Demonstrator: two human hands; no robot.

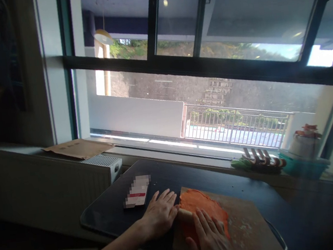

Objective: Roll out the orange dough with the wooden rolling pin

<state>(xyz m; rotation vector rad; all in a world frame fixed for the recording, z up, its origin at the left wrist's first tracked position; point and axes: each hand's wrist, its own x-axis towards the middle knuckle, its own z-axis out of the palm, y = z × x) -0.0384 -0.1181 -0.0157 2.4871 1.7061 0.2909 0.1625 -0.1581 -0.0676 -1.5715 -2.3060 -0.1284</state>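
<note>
A flattened sheet of orange dough or clay [203,201] lies on a brown board [249,220]. Across the sheet rests a short pale rolling pin [186,215]. My left hand [162,210] is at the pin's left end, palm down with fingers stretched forward; its thumb touches or nearly touches the pin. My right hand [209,232] lies flat over the pin's right part, fingers extended, hiding that end and some of the orange sheet. Whitish bits or smears show on the board to the right.
A phone [138,192] with a blurred screen lies on the dark table [113,211], left of the board. Beyond the table, the windowsill holds a teal container [303,163] and a dark rack-like object [263,160]. A brown paper envelope [79,148] lies on the radiator [115,167].
</note>
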